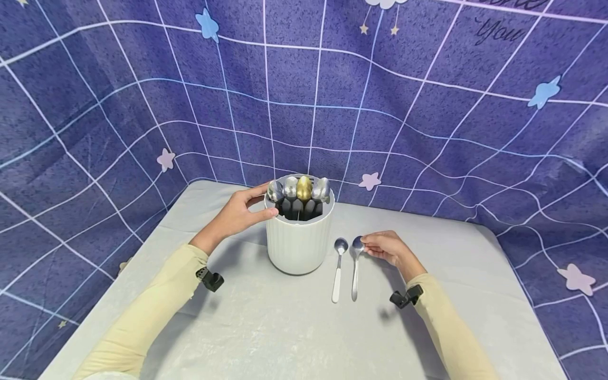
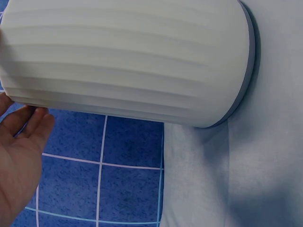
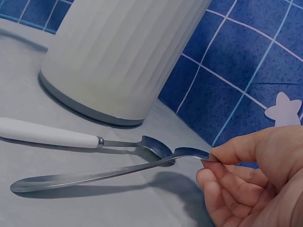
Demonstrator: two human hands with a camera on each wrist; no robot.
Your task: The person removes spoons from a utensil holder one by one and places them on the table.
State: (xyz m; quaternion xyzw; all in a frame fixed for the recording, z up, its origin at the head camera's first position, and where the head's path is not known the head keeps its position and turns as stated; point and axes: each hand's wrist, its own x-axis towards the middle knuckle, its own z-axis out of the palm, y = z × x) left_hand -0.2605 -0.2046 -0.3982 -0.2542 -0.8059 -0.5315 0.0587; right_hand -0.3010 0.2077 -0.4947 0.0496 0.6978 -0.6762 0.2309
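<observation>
A white ribbed utensil holder (image 1: pixel 296 245) stands upright on the table. My left hand (image 1: pixel 244 211) holds its left side at the rim, thumb toward the front and fingers farther back; the left wrist view shows these fingers (image 2: pixel 40 125) against the ribbed wall. Between thumb and fingers, my right hand (image 1: pixel 385 247) pinches the bowl tip of an all-metal spoon (image 1: pixel 355 274). In the right wrist view this metal spoon (image 3: pixel 94 176) slants, its bowl end raised and its handle end low over the cloth. Left of it lies a white-handled spoon (image 1: pixel 336 279) with a metal bowl.
Several spoons stand bowl-up in the holder, one with a gold bowl (image 1: pixel 304 188), the others silver, above black slots (image 1: pixel 297 208). A pale cloth (image 1: pixel 266 327) covers the table. Behind it hangs a blue gridded curtain (image 1: pixel 294 121) with stars.
</observation>
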